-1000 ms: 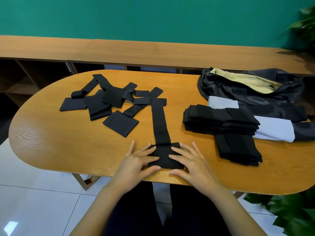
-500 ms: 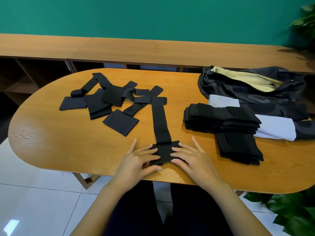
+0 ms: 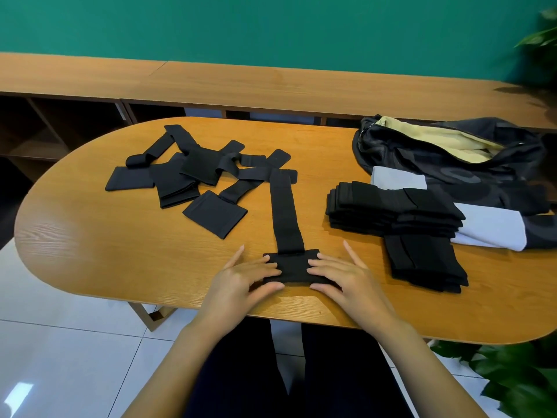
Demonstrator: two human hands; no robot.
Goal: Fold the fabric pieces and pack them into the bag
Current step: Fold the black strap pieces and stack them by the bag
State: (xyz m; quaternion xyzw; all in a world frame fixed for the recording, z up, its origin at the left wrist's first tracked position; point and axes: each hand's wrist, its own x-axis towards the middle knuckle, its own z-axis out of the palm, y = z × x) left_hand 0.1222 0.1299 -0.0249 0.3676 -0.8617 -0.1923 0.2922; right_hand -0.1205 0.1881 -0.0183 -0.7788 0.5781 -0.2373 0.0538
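Observation:
A long black fabric strap (image 3: pixel 286 212) lies lengthwise on the oval wooden table (image 3: pixel 105 251). Its wide near end (image 3: pixel 294 267) is folded over into a thick band. My left hand (image 3: pixel 241 285) grips the band's left side with fingers on top and the thumb at its near edge. My right hand (image 3: pixel 346 282) grips the right side the same way. A loose pile of unfolded black pieces (image 3: pixel 187 173) lies at the back left. Two stacks of folded black pieces (image 3: pixel 391 209) sit to the right. The dark bag (image 3: pixel 452 164), open with a yellow lining, lies at the back right.
A white fabric sheet (image 3: pixel 488 227) lies under the bag and the stacks. A long wooden shelf unit (image 3: pixel 271 86) runs behind the table against a green wall. Potted plant leaves (image 3: pixel 512 378) show at the lower right, beside my legs.
Both hands have folded the strap's wide near end over, away from me, so it is now narrower and thicker. The fingers have closed in on it.

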